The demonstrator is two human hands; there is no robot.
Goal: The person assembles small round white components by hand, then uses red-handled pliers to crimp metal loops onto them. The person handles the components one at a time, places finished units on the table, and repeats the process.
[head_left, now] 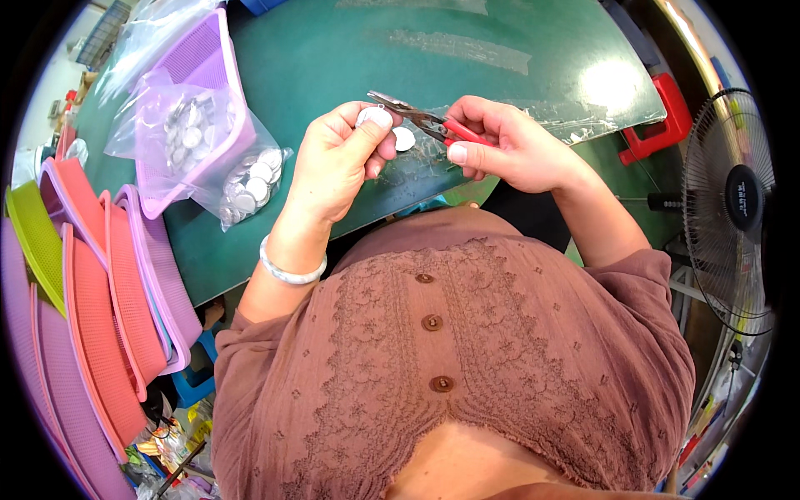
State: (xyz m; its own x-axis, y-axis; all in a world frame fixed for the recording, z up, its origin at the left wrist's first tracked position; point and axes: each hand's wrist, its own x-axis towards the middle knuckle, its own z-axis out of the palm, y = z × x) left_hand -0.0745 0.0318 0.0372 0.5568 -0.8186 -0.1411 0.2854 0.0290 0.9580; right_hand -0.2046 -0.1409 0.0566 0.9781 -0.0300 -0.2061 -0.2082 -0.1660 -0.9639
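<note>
Between the thumb and fingers of my left hand (337,154) is a round silvery-white disc (374,116) with a small ring at its top edge. My right hand (510,146) is closed around the red handles of a pair of pliers (425,121). The pliers' jaws point left and lie right by the ring at the disc's top; whether they grip it is too small to tell. Another pale disc (403,139) rests on the green table just right of my left fingers.
A purple basket (237,92) at the left holds a clear bag of discs (190,133); a second bag of discs (252,183) lies beside it on the green table (317,58). Stacked coloured baskets (100,325) stand at far left. A fan (737,200) stands at right, near a red frame (662,121).
</note>
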